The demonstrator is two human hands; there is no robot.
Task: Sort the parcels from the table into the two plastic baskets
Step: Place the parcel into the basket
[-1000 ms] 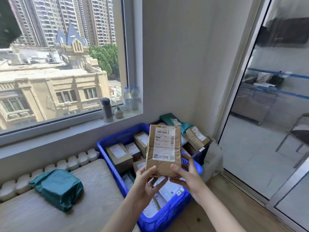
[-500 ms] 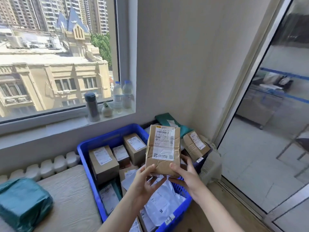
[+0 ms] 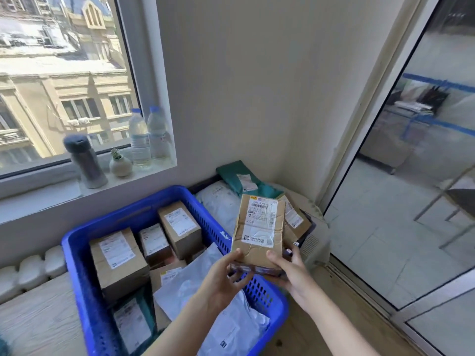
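Only the head view was given, and much of it was hidden or cut off. Behind the blue basket [image 3: 77,253] a second, dark basket [image 3: 307,226] showed just a corner of its rim, the rest buried under a pale bag [image 3: 221,201], a green bag [image 3: 246,181] and a small box [image 3: 295,217]. The table [image 3: 38,317] ran out of frame at lower left, and print on the labels was too blurred to read.

The held parcel [image 3: 259,232] was a brown cardboard box, creased and dented, standing nearly upright with a white barcode label on its facing side. It hung in the air above the blue basket's far right rim, in front of the second basket. The left hand [image 3: 223,278] had its thumb on the box's lower front edge, fingers curled beneath. The right hand [image 3: 290,271] gripped the lower right corner, thumb on the front, fingers wrapped behind. Inside the blue basket lay several labelled brown boxes [image 3: 118,258] and white mailer bags [image 3: 195,278].
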